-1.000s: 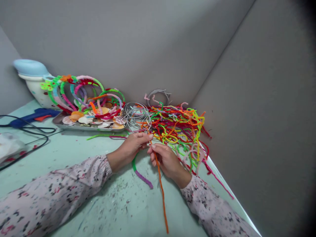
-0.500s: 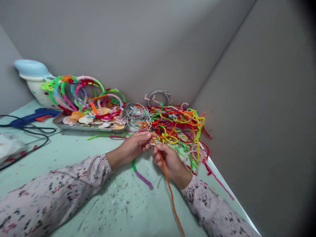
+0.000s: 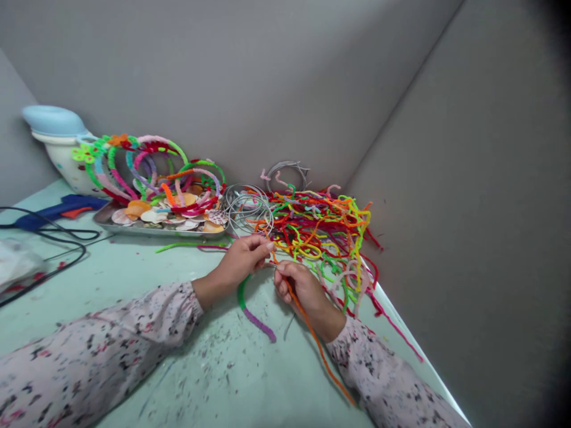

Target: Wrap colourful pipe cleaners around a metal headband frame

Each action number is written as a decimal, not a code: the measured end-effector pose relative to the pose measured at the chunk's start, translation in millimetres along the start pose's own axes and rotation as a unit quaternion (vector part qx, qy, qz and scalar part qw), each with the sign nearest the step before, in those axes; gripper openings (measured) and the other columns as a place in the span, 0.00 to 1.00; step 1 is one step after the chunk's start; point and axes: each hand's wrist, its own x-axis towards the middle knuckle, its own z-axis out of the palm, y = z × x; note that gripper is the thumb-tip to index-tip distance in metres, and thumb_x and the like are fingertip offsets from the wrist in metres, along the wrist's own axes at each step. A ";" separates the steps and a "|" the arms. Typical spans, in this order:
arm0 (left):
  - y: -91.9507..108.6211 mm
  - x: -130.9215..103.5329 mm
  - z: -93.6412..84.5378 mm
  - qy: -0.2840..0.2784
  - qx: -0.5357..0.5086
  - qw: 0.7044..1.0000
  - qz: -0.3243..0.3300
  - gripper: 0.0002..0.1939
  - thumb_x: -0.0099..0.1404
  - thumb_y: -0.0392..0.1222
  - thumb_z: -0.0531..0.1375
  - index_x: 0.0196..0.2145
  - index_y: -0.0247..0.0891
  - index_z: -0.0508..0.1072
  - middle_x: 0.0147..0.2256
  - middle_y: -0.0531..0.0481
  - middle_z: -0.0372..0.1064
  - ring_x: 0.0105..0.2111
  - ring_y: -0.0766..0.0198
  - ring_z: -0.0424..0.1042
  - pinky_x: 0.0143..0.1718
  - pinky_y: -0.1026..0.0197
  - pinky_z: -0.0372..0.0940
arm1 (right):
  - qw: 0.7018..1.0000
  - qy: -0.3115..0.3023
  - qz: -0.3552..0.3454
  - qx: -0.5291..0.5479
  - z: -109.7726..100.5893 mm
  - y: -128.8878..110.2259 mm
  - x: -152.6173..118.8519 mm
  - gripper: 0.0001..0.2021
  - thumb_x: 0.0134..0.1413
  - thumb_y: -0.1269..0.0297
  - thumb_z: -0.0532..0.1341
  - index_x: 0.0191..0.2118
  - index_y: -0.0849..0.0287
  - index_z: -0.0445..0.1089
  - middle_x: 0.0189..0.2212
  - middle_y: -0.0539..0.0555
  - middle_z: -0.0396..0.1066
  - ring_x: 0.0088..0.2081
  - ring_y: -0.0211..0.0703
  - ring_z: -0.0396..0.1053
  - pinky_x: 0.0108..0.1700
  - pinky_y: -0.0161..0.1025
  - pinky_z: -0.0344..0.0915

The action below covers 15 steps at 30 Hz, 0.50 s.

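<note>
My left hand (image 3: pixel 244 260) is closed, thumb and fingertips pinching around a thin wire (image 3: pixel 269 265) and the upper end of an orange pipe cleaner. From beneath it curves a piece wrapped in green and purple pipe cleaner (image 3: pixel 255 323). My right hand (image 3: pixel 307 291), just to the right, is closed with its thumb pressed on the orange pipe cleaner (image 3: pixel 322 352), whose long tail hangs down past the wrist. A bare wire end (image 3: pixel 289 328) shows below the right hand. How the wire and pipe cleaner join is hidden by the fingers.
A metal tray (image 3: pixel 156 232) holds shells and several wrapped hoops (image 3: pixel 134 172). Wire coils (image 3: pixel 250 208) and a tangled heap of pipe cleaners (image 3: pixel 321 220) lie behind my hands. A blue glue gun (image 3: pixel 57 209), black cord (image 3: pixel 74 241) and lidded white container (image 3: pixel 66 157) stand left.
My left hand has shifted slightly left, its fingers now more curled. The orange pipe cleaner's tail has swung right and its end has come up into view. My right hand has barely moved.
</note>
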 end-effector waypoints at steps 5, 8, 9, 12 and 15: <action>1.0 0.1 0.6 0.026 0.075 0.997 0.021 0.13 0.61 0.49 0.58 0.27 0.36 0.67 0.18 0.58 0.57 0.18 0.71 0.55 0.21 0.66 0.51 | 0.999 0.018 -0.011 -0.042 0.1 -2.1 0.2 0.11 0.46 0.62 0.55 0.20 0.61 0.66 0.11 0.45 0.58 0.12 0.29 0.52 0.14 0.28 0.48; -0.2 0.6 0.2 0.019 0.101 0.994 0.023 0.13 0.61 0.48 0.56 0.27 0.37 0.66 0.18 0.57 0.56 0.19 0.70 0.54 0.22 0.66 0.51 | 0.999 0.030 -0.008 -0.040 0.8 -2.1 0.6 0.11 0.46 0.61 0.55 0.19 0.61 0.66 0.10 0.45 0.58 0.12 0.29 0.52 0.14 0.28 0.47; -0.4 0.5 0.0 0.017 0.111 0.993 0.028 0.13 0.62 0.48 0.56 0.26 0.37 0.66 0.19 0.57 0.56 0.20 0.70 0.54 0.22 0.66 0.51 | 0.999 0.033 -0.005 -0.034 0.8 -1.9 0.9 0.11 0.45 0.61 0.55 0.19 0.61 0.66 0.10 0.45 0.58 0.12 0.29 0.51 0.14 0.28 0.47; 0.1 -1.0 -0.8 0.008 0.154 0.987 0.053 0.12 0.63 0.47 0.53 0.26 0.38 0.65 0.20 0.56 0.57 0.22 0.68 0.55 0.25 0.65 0.52 | 0.999 0.044 0.001 -0.016 -0.1 -1.4 2.0 0.11 0.44 0.61 0.56 0.18 0.60 0.65 0.10 0.45 0.57 0.13 0.30 0.51 0.14 0.28 0.47; 1.6 -3.6 -1.0 0.005 0.204 0.976 0.079 0.13 0.65 0.46 0.51 0.26 0.38 0.64 0.22 0.56 0.58 0.24 0.67 0.57 0.26 0.65 0.52 | 0.999 0.043 -0.002 -0.013 -0.7 -1.9 2.6 0.11 0.44 0.61 0.56 0.18 0.60 0.65 0.10 0.45 0.57 0.13 0.30 0.52 0.14 0.28 0.47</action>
